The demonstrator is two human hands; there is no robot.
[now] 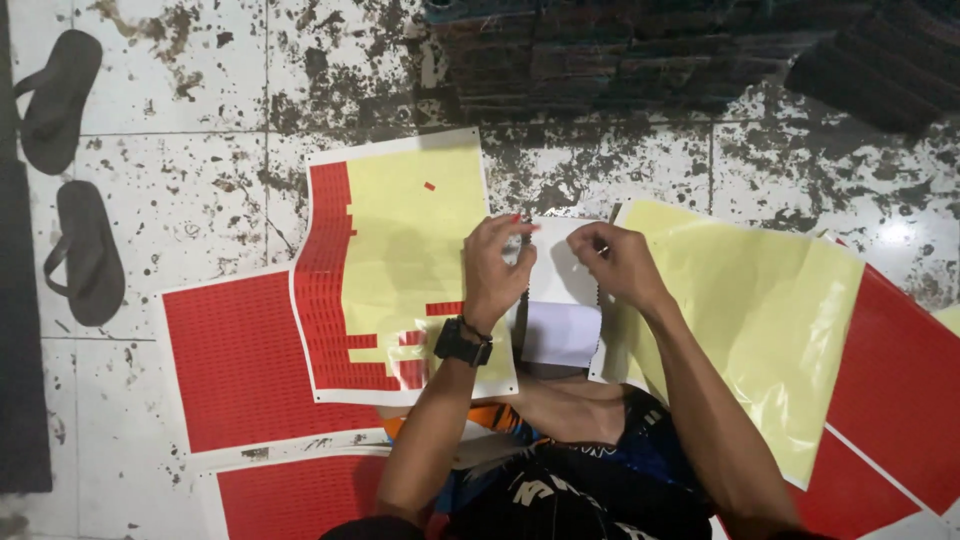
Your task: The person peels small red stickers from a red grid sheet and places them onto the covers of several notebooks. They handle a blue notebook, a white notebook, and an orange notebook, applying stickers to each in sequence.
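A white sheet (560,300) lay on the floor (200,200) in front of the person's knees, its upper edge pinched by both hands. The left hand (495,270) closed its fingertips on that edge (a small red bit showed at the fingertips); the right hand (620,262) gripped it likewise. Left of the white sheet lay a yellow backing sheet (400,260) with red stickers partly peeled away; right of it, a bare yellow sheet (760,310). Two sandals (75,170) sat far left.
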